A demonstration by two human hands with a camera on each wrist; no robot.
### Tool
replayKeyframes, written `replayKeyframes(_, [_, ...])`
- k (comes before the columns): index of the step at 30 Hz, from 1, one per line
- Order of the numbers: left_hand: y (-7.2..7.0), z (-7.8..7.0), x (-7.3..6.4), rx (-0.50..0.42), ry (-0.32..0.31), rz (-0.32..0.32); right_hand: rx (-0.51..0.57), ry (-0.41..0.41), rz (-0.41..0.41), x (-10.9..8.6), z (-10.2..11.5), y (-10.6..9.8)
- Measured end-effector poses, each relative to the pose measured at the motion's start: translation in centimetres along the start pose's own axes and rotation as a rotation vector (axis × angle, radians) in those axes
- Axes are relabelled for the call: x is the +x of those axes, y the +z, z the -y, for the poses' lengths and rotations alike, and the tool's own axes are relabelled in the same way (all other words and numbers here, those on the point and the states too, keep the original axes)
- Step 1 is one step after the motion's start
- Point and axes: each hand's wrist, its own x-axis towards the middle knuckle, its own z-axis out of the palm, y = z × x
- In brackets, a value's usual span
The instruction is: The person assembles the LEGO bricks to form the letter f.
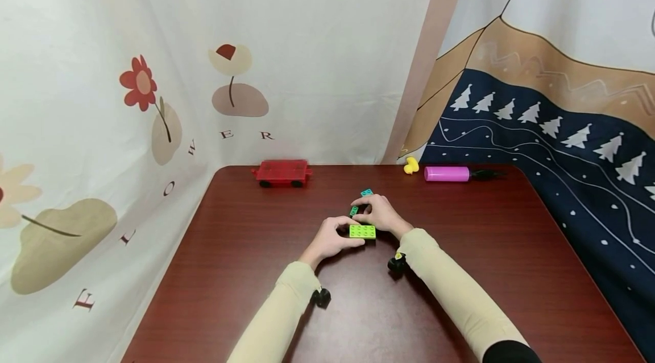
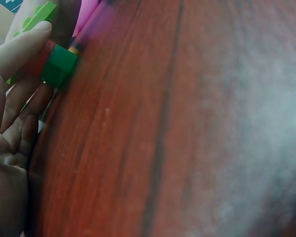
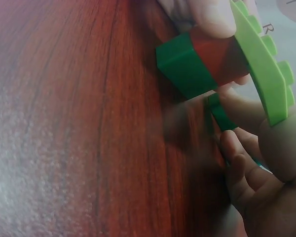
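Pale sleeves (image 1: 450,289) are seen nearest, at the bottom of the head view, and both hands are extended to the middle of the frame, over the brown table (image 1: 235,272). A lime plate (image 1: 362,231) is placed at the centre, with the left hand (image 1: 330,238) curved around its left end. Just above it, a small green brick (image 1: 354,211) seems to be pinched between thumb and finger of the right hand (image 1: 381,215); a teal piece (image 1: 367,193) is set just beyond. At the upper left of the table a red cart (image 1: 283,172) is stood on its wheels; whether anything is carried inside cannot be told. At the upper right a yellow duck (image 1: 411,166) and a pink cylinder (image 1: 447,174) are placed.

In the left wrist view, at the upper left, a red brick (image 2: 45,53) is shown between the lime plate and a dark green brick (image 2: 59,66).

In the right wrist view, at the upper right, this stack is pinched by the left hand at the red brick, probably so that it is kept steady. Firmness of the right hand's pinch cannot be told.
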Motion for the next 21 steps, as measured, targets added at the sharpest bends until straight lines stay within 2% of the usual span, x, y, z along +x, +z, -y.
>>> replayKeyframes(7, [0.0, 0.0, 0.0, 0.027, 0.007, -0.003, 0.039, 0.031, 0.003, -0.2, 0.1, -0.4])
replayKeyframes(12, [0.1, 0.1, 0.0, 0.025, -0.006, -0.003, 0.075, 0.002, 0.001, -0.6, 0.2, -0.8])
replayKeyframes(21, [0.1, 0.0, 0.3, 0.043, -0.002, -0.017, 0.187, 0.026, -0.025, -1.8, 1.4, -2.3])
